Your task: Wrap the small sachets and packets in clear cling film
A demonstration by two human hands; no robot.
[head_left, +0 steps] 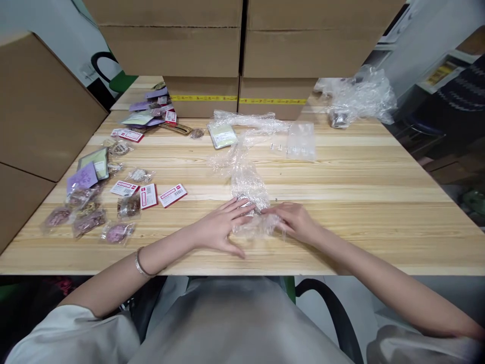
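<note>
On the wooden table a length of clear bubble wrap [248,182] stretches away from me. A small dark item [248,205], too covered to name, lies at its near end. My left hand [223,226] rests over this end with its fingers spread, the fingertips on the item and the wrap. From the other side, my right hand [297,221] pinches a loose near edge of the bubble wrap. That edge is blurred by motion. Farther back, a green-and-white flat packet [222,135] and clear plastic bags [301,141] lie beside the wrap.
Several bagged hair ties [117,232], red-and-white labels [173,195] and a purple packet [82,177] lie at the left. Cardboard boxes [204,101] stand along the back; another box [45,116] stands at left. Crumpled bubble wrap [366,96] sits back right.
</note>
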